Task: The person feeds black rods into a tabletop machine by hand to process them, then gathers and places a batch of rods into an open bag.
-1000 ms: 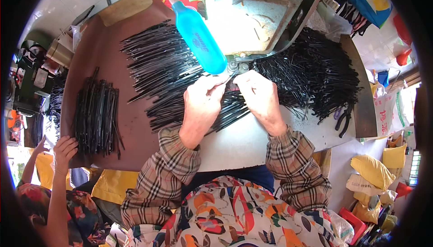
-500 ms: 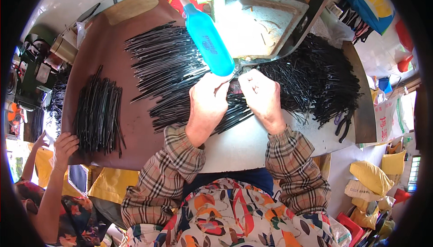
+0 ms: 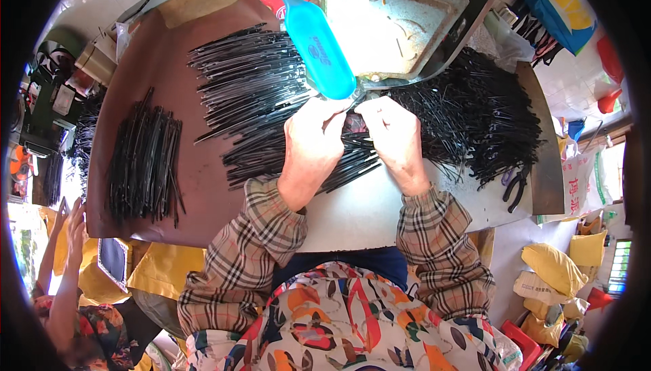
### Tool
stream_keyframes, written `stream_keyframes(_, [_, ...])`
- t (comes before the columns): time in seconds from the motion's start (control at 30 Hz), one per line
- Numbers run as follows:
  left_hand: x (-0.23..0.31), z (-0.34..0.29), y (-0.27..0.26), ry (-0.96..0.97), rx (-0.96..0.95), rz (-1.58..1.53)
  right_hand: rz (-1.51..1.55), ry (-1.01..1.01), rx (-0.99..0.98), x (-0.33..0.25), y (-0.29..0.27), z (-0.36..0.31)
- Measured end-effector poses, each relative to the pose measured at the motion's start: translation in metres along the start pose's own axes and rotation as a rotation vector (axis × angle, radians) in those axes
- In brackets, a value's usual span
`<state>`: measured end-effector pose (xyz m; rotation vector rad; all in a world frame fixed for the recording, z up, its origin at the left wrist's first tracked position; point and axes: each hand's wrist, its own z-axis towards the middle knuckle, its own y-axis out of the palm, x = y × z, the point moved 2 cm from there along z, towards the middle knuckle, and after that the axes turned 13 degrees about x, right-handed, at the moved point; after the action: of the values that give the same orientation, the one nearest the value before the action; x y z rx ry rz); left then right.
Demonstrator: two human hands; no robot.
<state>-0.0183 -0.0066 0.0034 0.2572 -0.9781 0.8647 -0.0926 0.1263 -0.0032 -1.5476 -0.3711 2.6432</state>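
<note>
My left hand (image 3: 315,142) and my right hand (image 3: 392,133) are close together at the lower edge of a metal machine (image 3: 424,28). Fingers on both are closed in a pinch; whatever lies between the fingertips is too small and hidden to name. A blue lamp (image 3: 322,49) hangs just above my left fingertips, glaring on the machine. Left of my hands lie rows of thin black strips (image 3: 247,86), some running under my left wrist. A tangled heap of similar black pieces (image 3: 488,113) spreads to the right of my right hand.
A separate bundle of black strips (image 3: 144,167) rests on the brown table cover (image 3: 203,215) at the left. Black-handled pliers (image 3: 519,188) lie near the right edge. Another person's hand (image 3: 74,222) is raised at the left. Yellow sacks (image 3: 553,269) are piled beyond the table, lower right.
The other person's hand has drawn back from the left bundle, down and to the left. Both of my hands stay pinched at nearly the same spot under the lamp.
</note>
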Motion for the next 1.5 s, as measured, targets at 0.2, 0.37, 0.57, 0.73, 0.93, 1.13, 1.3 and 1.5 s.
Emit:
stream_keyframes(0.2, [-0.002, 0.007, -0.002, -0.039, -0.031, -0.008, 0.192, 0.219, -0.112, 0.000, -0.006, 0.003])
stream_keyframes(0.37, [0.000, 0.019, 0.004, 0.023, -0.023, -0.023, 0.304, 0.270, -0.107, -0.002, -0.008, 0.011])
stream_keyframes(0.57, [-0.005, 0.016, 0.010, 0.052, -0.006, -0.027, 0.206, 0.290, -0.087, 0.007, -0.007, 0.012])
stream_keyframes(0.73, [-0.009, 0.017, 0.007, 0.086, -0.012, 0.054, 0.166, 0.263, -0.076, 0.004, -0.006, 0.014])
stream_keyframes(0.93, [0.010, 0.024, -0.001, 0.253, -0.081, 0.006, 0.276, 0.491, -0.199, -0.009, -0.014, 0.017])
stream_keyframes(1.13, [0.016, 0.024, -0.003, 0.328, -0.165, 0.013, 0.151, 0.440, -0.207, -0.011, -0.023, 0.014])
stream_keyframes(1.3, [0.014, 0.026, -0.003, 0.246, -0.218, 0.000, 0.088, 0.340, -0.181, -0.005, -0.023, 0.013])
stream_keyframes(1.5, [0.002, 0.022, 0.001, 0.586, -0.205, 0.231, 0.105, 0.280, -0.194, 0.000, -0.022, 0.017])
